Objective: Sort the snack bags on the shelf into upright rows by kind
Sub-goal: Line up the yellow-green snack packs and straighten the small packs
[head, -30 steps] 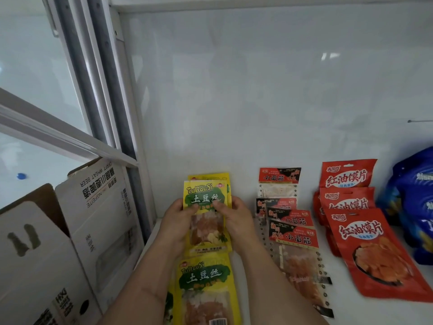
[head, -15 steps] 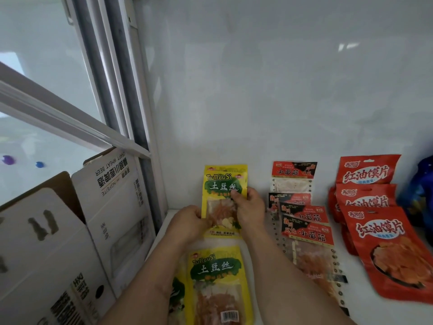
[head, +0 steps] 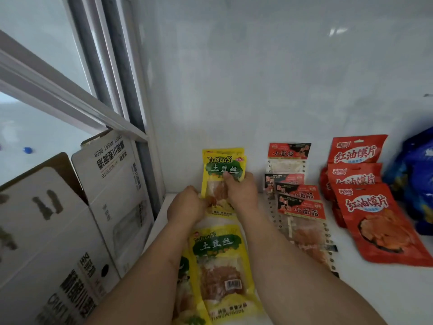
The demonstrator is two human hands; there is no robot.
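Observation:
Two yellow potato-shred bags (head: 222, 165) stand upright against the white back wall, one right behind the other. My right hand (head: 241, 192) presses on the front bag's face, fingers over its green label. My left hand (head: 186, 205) grips that bag's lower left edge. Between my forearms another yellow bag (head: 218, 261) lies flat on the shelf, with more yellow bags under it. To the right, several red-and-black gluten bags (head: 297, 198) lean in a row. Further right stands a row of red chip bags (head: 360, 184), the front one lying tilted.
The white shelf (head: 375, 292) ends at a wall on the left, with a window frame (head: 121, 85) above. Open cardboard beer cartons (head: 77, 221) stand to the left of the shelf. A blue bag (head: 419, 179) sits at the far right.
Both hands have pushed the front yellow bag back against the one behind it at the wall. My left hand slid down from the label to the bag's lower left edge.

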